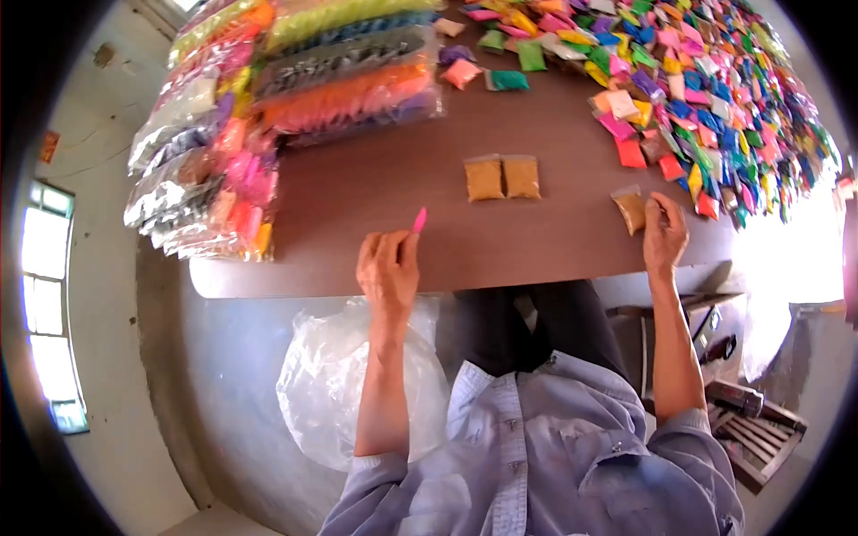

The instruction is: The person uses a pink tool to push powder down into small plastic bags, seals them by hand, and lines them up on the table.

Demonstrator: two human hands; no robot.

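Brown table, smooth-topped, rounded at its near left corner; pale wall and bright window beyond its left side. Small clear plastic packet with golden-brown filling lies near the table's near edge, toward the near right corner, slightly askew. Right hand at its right side, fingers bunched narrow, tips at the packet's edge; whether they pinch it, cannot tell.

Pair of matching clear packets, also golden-brown inside, farther left, set back from the near edge about midway along it. They sit side by side, nearly square to that edge.

Left hand over the near edge, well apart from the pair. Fingers curled, thumb and forefinger closed on a slim, pointed pink item, tip directed away from the body. Material of the item: cannot tell.

Toward the left edge, clear plastic bags packed with rows of coloured packets, stacked and overlapping, up to the far left. Toward the far right corner and along the right edge, a broad heap of small multicoloured packets. Between bags and heap, a few loose ones, among them a teal-green packet and a salmon-pink packet.

Below the near edge, left of the person's dark trousers: large crumpled clear plastic bag. Lower right, a slatted wooden piece.
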